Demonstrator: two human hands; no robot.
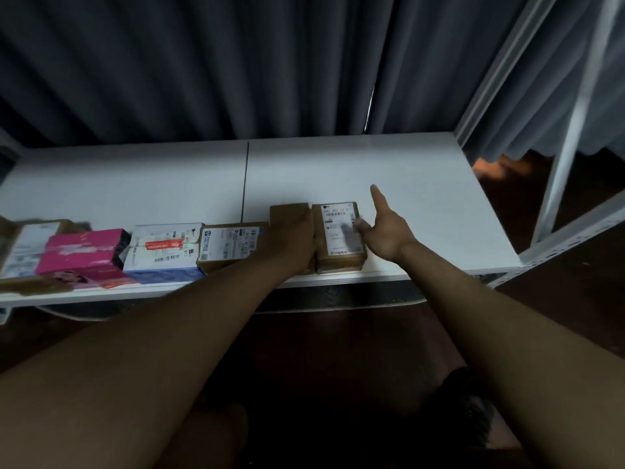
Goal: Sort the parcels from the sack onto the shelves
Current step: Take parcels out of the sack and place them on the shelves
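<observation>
Shelf (406,170): back and right portions bare, open to reach. Front-left edge blocked by a row of parcels (162,252). Curtain (236,62) closes the rear; upright post (568,140) bounds the right.

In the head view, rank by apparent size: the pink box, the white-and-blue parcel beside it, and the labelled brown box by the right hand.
1. Pink box and white-and-blue parcel: alike, and blurred, so not ranked apart.
2. Labelled brown box: looks smallest, though it lies slightly farther back.
</observation>
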